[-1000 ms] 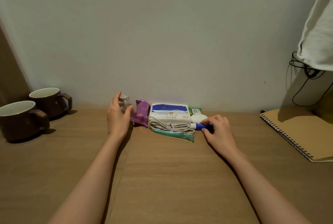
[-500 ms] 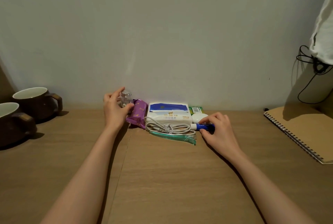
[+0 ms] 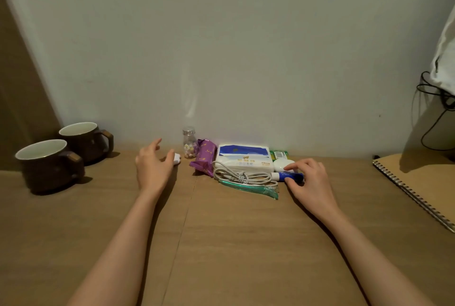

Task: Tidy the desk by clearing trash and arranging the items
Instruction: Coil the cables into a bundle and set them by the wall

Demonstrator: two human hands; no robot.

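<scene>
A small clear bottle [image 3: 189, 142] with a silver cap stands upright against the wall. My left hand [image 3: 153, 167] hovers just left of it, fingers spread and holding nothing; a small white object [image 3: 176, 158] lies by its thumb. A purple packet [image 3: 204, 157], a white and blue tissue pack [image 3: 242, 158], a coiled white cable [image 3: 242, 176] and a green toothbrush [image 3: 248, 186] lie in a row to the right. My right hand [image 3: 309, 180] pinches a blue and white tube [image 3: 286, 176] lying on the desk, beside a white oval case [image 3: 283, 165].
Two dark brown mugs [image 3: 50, 165] [image 3: 85, 142] stand at the far left of the wooden desk [image 3: 221, 244]. A spiral notebook [image 3: 423, 184] lies at the right edge. A green packet [image 3: 278, 154] sits behind the oval case. Black cable [image 3: 435, 113] and white cloth hang at the upper right.
My left hand has let go of the small bottle and drawn back to the left; the bottle now stands alone. My right hand stays on the blue tube.
</scene>
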